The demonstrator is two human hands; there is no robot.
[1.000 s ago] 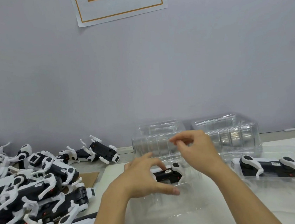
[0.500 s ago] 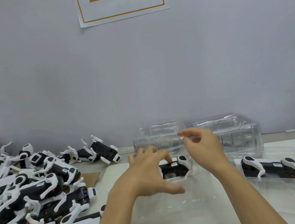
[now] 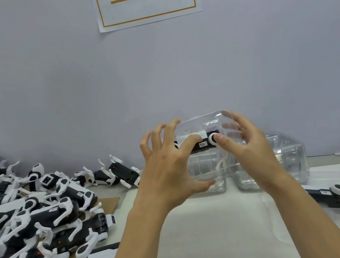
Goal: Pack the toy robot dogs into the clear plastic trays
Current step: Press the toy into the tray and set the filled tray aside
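Note:
Both of my hands hold one clear plastic tray (image 3: 206, 120) up in the air in front of the wall. A black-and-white toy robot dog (image 3: 203, 144) lies inside it. My left hand (image 3: 167, 171) grips the tray's left side, thumb on the dog and fingers curled over the top edge. My right hand (image 3: 250, 151) grips the right side, its thumb against the dog's round white joint and its fingers behind the tray. At the right, a second toy dog (image 3: 329, 196) lies in another clear tray (image 3: 337, 175) on the table.
A big heap of loose toy dogs (image 3: 36, 212) covers the left of the table, partly on brown cardboard (image 3: 109, 201). Two stacks of clear trays (image 3: 289, 157) stand at the back by the wall. A white sheet (image 3: 208, 230) covers the table below my hands.
The tray with the dog was lying on the table under my hands. Now both hands have gripped it and lifted it up and away from the table.

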